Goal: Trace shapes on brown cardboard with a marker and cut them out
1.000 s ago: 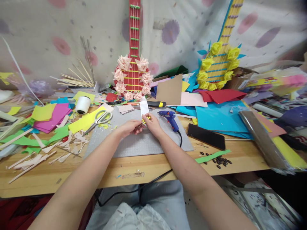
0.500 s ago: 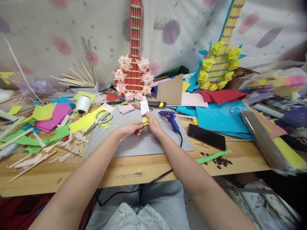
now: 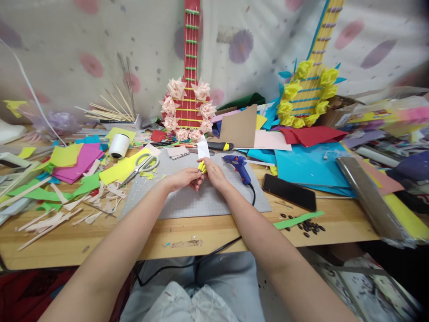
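Observation:
Over the grey cutting mat (image 3: pixel 214 208), my two hands meet around a small yellow paper piece (image 3: pixel 202 167). Fingers of my left hand (image 3: pixel 187 179) are pinched together at its left side. My right hand (image 3: pixel 215 173) is closed around its right side, and its fingers hide much of the piece. A white paper strip (image 3: pixel 203 148) lies just beyond my fingertips. To the right of my right hand rests a blue glue gun (image 3: pixel 237 167) with a black cord. Scissors with pale handles (image 3: pixel 142 166) lie left of my hands.
A red paper guitar (image 3: pixel 189 105) with pink flowers and a yellow paper guitar (image 3: pixel 306 96) lean at the back. A phone (image 3: pixel 288 191), dark beads (image 3: pixel 311 226) and blue sheets (image 3: pixel 311 165) are on the right. Paper scraps (image 3: pixel 50 223) and a white roll (image 3: pixel 119 146) lie left.
The view has shifted slightly, so the background sits a little further right and lower. My hands stay together on the yellow piece, with only small finger movement.

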Tool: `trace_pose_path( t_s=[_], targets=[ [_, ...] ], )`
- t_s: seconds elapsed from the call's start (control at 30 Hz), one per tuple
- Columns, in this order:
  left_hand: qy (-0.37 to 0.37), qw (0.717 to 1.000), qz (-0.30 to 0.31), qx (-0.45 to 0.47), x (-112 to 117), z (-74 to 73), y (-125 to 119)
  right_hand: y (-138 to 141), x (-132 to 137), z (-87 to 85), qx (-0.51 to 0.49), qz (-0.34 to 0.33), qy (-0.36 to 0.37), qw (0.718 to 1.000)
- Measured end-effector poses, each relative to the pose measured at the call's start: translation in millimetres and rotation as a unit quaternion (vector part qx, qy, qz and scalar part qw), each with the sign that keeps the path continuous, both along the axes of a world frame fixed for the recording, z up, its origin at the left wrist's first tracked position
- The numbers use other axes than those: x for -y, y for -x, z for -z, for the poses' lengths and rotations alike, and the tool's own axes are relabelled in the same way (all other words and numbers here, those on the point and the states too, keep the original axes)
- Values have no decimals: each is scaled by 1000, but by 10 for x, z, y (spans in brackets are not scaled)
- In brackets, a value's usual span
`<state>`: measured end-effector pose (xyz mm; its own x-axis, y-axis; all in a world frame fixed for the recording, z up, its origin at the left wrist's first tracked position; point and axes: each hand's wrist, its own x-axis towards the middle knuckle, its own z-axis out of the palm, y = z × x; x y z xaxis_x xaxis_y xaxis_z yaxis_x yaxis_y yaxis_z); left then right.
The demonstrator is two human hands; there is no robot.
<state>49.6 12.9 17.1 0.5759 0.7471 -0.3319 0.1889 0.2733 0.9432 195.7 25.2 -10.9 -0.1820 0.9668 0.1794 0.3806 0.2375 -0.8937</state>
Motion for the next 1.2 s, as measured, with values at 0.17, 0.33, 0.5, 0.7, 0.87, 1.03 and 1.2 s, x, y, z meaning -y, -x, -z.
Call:
trace_pose_path(
  t_s=[0.17,0.33,0.5,0.7,0.87,1.03,1.2],
  targets=[
    [-2,999,-18,26,25,-18,-30,5,-16,35,-43,-18,15,999],
    [-16,999,-47,23,7,14,-34,2,-29,24,-75,-44,-10,996],
    [-16,998,-57,33,-9,60,-35,26,-4,-23,-96,-58,2,994],
    [-37,985,-148,82,27,145,-78,40,-11,-63,-245,-54,67,966],
    [-53,980,-166,94,63,227,-103,95,31,-33,-202,-107,44,972],
    [-54,978,-181,92,71,200,-64,117,58,-42,-221,-114,67,966],
    [-65,974,-196,96,94,167,-58,152,69,-8,-258,-106,93,956]
  ],
)
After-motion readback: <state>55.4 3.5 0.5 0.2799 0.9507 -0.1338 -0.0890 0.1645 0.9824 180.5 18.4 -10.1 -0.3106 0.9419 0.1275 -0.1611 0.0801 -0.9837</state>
